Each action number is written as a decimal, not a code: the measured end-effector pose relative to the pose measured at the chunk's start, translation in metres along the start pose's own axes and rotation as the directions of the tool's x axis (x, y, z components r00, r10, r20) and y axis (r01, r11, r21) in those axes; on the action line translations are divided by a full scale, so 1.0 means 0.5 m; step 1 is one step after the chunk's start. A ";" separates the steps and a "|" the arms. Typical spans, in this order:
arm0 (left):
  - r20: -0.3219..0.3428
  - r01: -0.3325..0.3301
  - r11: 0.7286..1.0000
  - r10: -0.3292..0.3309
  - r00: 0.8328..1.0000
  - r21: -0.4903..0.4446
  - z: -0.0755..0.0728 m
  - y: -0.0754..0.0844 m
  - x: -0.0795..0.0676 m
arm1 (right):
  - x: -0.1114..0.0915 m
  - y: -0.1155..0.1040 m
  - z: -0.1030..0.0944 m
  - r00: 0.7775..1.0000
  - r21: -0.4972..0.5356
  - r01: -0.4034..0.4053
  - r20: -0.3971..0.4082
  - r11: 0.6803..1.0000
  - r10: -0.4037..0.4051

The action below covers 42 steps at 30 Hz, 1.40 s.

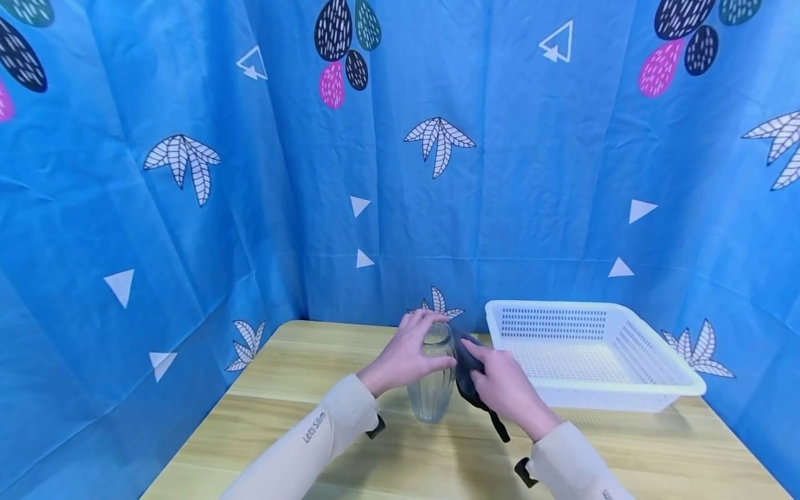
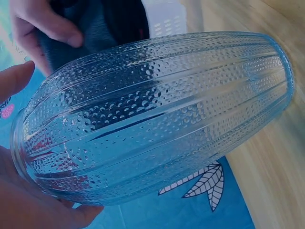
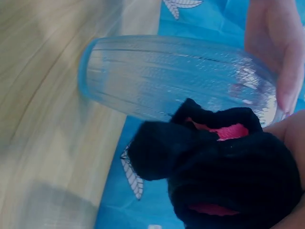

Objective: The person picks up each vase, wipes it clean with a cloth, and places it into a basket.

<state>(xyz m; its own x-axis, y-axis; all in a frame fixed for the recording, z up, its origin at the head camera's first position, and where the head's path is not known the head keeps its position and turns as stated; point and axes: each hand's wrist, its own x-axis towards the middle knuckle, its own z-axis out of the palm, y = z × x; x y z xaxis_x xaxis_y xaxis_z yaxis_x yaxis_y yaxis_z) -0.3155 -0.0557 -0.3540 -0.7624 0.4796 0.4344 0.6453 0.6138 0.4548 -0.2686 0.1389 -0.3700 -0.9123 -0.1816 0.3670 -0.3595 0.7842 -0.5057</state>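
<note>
A clear ribbed glass vase (image 1: 430, 397) with a dimpled surface stands upright, base down, over the wooden table. My left hand (image 1: 406, 353) grips it about the neck, thumb on one side and fingers on the other. My right hand (image 1: 503, 385) holds a black cloth piece (image 1: 467, 378) with a dangling end close against the vase's right side. In the right wrist view the black cloth (image 3: 233, 176) is bunched and puffy, and pink lining shows in its openings. Its exact kind cannot be told. Behind the glass vase (image 2: 157, 119), the left wrist view shows right-hand fingers pressing the cloth.
A white perforated plastic basket (image 1: 625, 399) sits at the back right of the wooden table (image 1: 300, 361). A blue patterned curtain (image 1: 531, 173) hangs behind and along both sides of the table.
</note>
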 end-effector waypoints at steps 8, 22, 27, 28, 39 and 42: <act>0.001 0.009 1.000 -0.009 1.000 0.013 -0.002 -0.001 0.000 | 0.002 0.030 0.041 0.966 0.072 -0.076 0.254 0.994 0.056; -0.049 0.032 0.997 -0.028 0.998 0.074 0.005 0.002 -0.006 | -0.006 0.033 0.031 0.983 0.061 -0.048 0.182 0.997 0.036; -0.078 0.011 0.996 -0.004 0.997 0.093 0.000 0.003 -0.002 | -0.005 0.018 0.004 0.995 0.051 -0.060 0.081 0.997 0.056; -0.073 0.010 0.996 -0.003 0.997 0.089 -0.002 0.002 -0.002 | -0.004 0.015 0.000 0.997 0.044 -0.057 0.061 0.997 0.054; 0.015 0.022 1.000 -0.021 1.000 -0.019 -0.008 0.003 -0.002 | 0.004 -0.003 -0.009 0.993 0.027 0.073 -0.094 0.997 -0.070; 0.005 0.011 1.000 -0.011 1.000 -0.014 -0.005 0.002 0.000 | 0.005 0.007 0.001 0.999 0.043 0.021 -0.041 0.999 -0.019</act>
<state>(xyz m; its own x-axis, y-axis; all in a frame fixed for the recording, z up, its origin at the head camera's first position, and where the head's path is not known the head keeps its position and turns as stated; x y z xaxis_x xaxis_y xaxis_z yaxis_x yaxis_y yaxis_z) -0.3145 -0.0565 -0.3516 -0.7698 0.4760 0.4253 0.6373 0.6102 0.4706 -0.2724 0.1409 -0.3711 -0.8966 -0.1720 0.4080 -0.3864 0.7540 -0.5312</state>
